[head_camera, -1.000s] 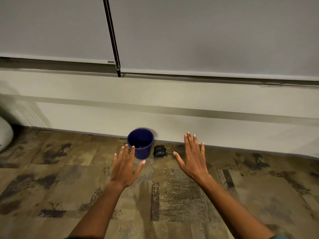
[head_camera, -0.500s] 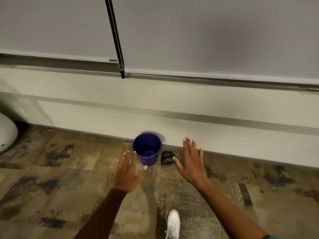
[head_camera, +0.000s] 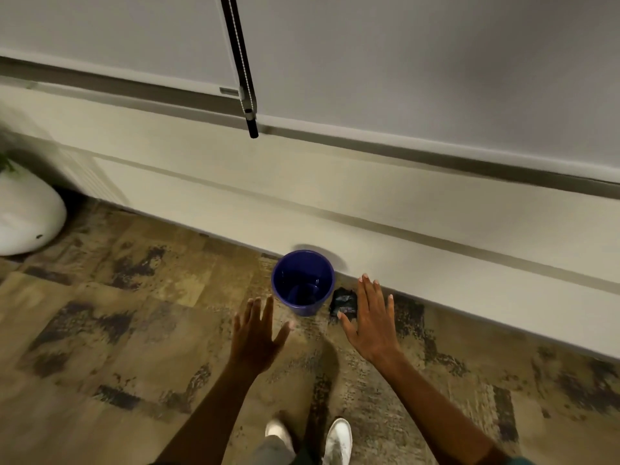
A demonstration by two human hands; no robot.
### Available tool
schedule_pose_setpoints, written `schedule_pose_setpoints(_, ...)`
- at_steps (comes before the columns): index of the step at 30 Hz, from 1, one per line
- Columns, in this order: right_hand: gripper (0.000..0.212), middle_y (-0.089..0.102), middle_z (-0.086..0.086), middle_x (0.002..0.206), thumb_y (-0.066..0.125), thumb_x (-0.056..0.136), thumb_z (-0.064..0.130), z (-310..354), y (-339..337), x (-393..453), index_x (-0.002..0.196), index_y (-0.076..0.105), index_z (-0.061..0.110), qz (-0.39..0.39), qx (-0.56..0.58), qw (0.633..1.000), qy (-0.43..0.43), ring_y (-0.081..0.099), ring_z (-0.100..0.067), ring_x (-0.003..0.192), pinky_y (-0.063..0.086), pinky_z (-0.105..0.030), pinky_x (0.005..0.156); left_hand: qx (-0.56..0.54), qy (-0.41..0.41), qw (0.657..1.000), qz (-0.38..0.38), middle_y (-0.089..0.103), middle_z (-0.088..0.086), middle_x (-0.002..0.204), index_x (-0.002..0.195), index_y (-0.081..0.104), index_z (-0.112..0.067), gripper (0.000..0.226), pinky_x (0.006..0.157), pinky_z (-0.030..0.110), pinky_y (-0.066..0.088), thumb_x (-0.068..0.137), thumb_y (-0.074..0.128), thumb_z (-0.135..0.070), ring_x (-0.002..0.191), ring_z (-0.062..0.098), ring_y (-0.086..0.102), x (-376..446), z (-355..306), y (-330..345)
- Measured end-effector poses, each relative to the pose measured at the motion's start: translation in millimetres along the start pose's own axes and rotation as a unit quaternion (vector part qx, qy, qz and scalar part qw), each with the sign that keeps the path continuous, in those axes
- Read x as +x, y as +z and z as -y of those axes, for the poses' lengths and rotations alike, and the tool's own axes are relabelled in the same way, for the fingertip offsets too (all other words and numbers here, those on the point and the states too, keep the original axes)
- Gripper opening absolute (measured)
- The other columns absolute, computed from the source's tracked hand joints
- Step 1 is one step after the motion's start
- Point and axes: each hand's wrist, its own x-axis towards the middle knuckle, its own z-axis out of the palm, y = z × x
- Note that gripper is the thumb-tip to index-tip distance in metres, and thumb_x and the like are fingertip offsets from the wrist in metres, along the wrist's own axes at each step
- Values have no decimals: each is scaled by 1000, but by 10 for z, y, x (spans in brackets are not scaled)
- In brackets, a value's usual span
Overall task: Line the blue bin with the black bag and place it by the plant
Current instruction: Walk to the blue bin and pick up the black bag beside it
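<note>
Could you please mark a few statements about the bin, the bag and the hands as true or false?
1. The blue bin stands upright on the floor, unlined. True.
2. The black bag lies to the left of the bin. False: it lies crumpled on the bin's right.
3. The right hand grips the bag. False: it is open, fingers spread, holding nothing.
4. The left hand is open and empty. True.
5. The white planter stands touching the bin. False: it is far off at the left edge.

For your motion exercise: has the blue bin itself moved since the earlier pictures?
No. The bin stands against the wall base with the black bag to its right, as before; only the camera came closer.
</note>
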Motion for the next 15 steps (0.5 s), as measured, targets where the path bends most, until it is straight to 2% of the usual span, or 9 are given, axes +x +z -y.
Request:
schedule_pose_setpoints(5,85,-3,-5,166,42,94,57,25,128,482,157,2,17,29,-6,1000,9,-6,-24,153,3,-52,123,-3,3,1000,14,26,13,161,155,17,-15,98,120,55,17,81,6,-78,150,32,19,467,115,-26)
schedule_pose_setpoints(9,83,-4,-4,166,41,95,55,61,292,925,157,2,17,44,5,999,28,-7,-23,153,3,-52,123,-28,-5,999,37,24,12,162,155,18,-18,79,120,57,17,92,24,-66,150,31,17,952,318,73)
schedule_pose_setpoints(15,81,-5,-4,166,44,96,48,48,726,1434,157,1,17,91,2,995,42,-9,-24,153,-2,-51,123,-31,-34,994,101,22,11,162,154,21,-18,74,121,53,11,95,29,-62,151,29,13,1506,668,420)
